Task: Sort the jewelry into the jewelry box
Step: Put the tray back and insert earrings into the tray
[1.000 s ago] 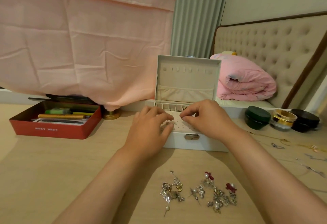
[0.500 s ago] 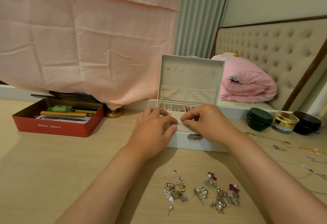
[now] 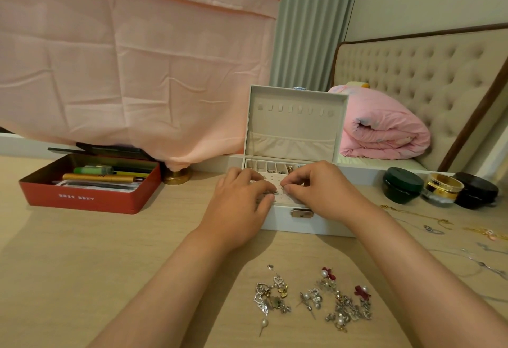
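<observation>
Head view: left hand [image 3: 236, 207] and right hand [image 3: 321, 190] curl fingertips together over the earring panel [image 3: 277, 182] of the open jewelry box [image 3: 316, 224], likely pressing something small into its holes; what they hold, I cannot tell.

Wooden table [image 3: 82, 251] carries: jewelry box [image 3: 316, 221] beneath the grip, earrings [image 3: 346, 309] nearer the person, red tin [image 3: 82, 196] left, jars [image 3: 442, 189] right.

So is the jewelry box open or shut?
Open. The jewelry box has its lid standing upright, hooks and pocket showing, and the left hand and right hand are at the holed panel inside.
</observation>
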